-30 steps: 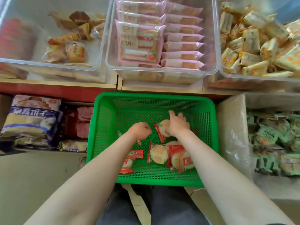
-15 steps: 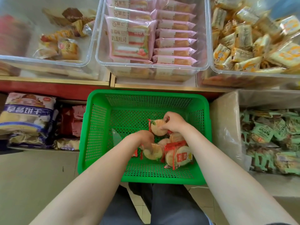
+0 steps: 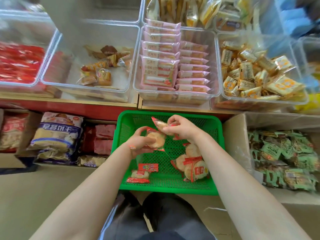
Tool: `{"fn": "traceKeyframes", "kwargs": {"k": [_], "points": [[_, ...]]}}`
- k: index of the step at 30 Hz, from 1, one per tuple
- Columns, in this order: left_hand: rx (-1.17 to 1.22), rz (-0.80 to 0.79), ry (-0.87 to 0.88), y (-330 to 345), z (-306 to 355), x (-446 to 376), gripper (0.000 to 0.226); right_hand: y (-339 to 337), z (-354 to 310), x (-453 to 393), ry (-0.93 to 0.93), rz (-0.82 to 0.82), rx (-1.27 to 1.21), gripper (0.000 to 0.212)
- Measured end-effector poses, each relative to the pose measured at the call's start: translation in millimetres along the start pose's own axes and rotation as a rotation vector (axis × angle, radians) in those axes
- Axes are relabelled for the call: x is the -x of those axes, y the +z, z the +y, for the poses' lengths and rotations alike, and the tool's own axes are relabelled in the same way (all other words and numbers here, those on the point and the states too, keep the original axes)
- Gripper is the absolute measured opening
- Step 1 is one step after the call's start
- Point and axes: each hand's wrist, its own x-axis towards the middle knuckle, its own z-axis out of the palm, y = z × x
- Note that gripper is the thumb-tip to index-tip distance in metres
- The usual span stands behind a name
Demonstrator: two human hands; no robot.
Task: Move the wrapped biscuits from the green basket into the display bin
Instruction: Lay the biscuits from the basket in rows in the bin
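Two wrapped biscuits that lay on the floor of the green basket (image 3: 169, 186) half a second ago are now lifted above it. The left hand (image 3: 138, 142) grips a round rice-cracker packet (image 3: 155, 140) with fingers curled round its edge, over the basket's middle. The right hand (image 3: 181, 129) pinches a second red-trimmed packet (image 3: 160, 125) by its wrapper, over the basket's far side, just beside the left one. A second ago both hands were still reaching down among the packets, so the pick-up is done and the carry comes next.

Left in the basket: a cluster of round biscuit packets (image 3: 194, 163) against its right wall and a small red-labelled packet (image 3: 141, 174) near its front left corner, so several trips likely remain.

Beyond the basket's far rim sits a row of clear bins. The sparsely filled clear bin (image 3: 52, 66), up and to the left of the basket, holds a few assorted snacks (image 3: 102, 73) and looks the likeliest display bin, though I cannot tell for sure. Directly beyond the basket, another bin holds stacked pink cake packets (image 3: 159, 73).
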Motion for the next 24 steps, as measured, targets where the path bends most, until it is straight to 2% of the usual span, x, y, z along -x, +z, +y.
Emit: {"fn": "traceKeyframes", "kwargs": {"k": [2, 4, 7, 11, 13, 17, 21, 24], "points": [[0.03, -0.036, 0.035, -7, 11, 17, 0.064, 11, -20, 7, 0.03, -0.082, -0.057, 0.029], [0.051, -0.07, 0.045, -18, 23, 32, 0.065, 21, -38, 9, 0.027, -0.069, -0.039, 0.034], [0.029, -0.092, 0.051, -42, 39, 49, 0.073, 33, -60, 5, -0.012, -0.025, 0.039, 0.022], [-0.033, -0.108, 0.107, -82, 56, 62, 0.069, 59, -92, 1, -0.001, -0.032, 0.081, 0.067], [-0.049, -0.133, 0.124, -104, 61, 63, 0.064, 76, -103, -6, -0.001, -0.035, 0.058, 0.078], [0.008, -0.155, 0.093, -165, 64, 61, 0.052, 121, -128, -26, -0.01, 0.018, -0.055, 0.055], [0.183, -0.202, 0.009, -267, 60, 63, 0.059, 188, -186, -47, -0.067, -0.044, -0.382, 0.044], [0.345, -0.244, 0.0, -347, 75, 76, 0.049, 250, -243, -64, -0.121, -0.081, -0.48, 0.029]]}}
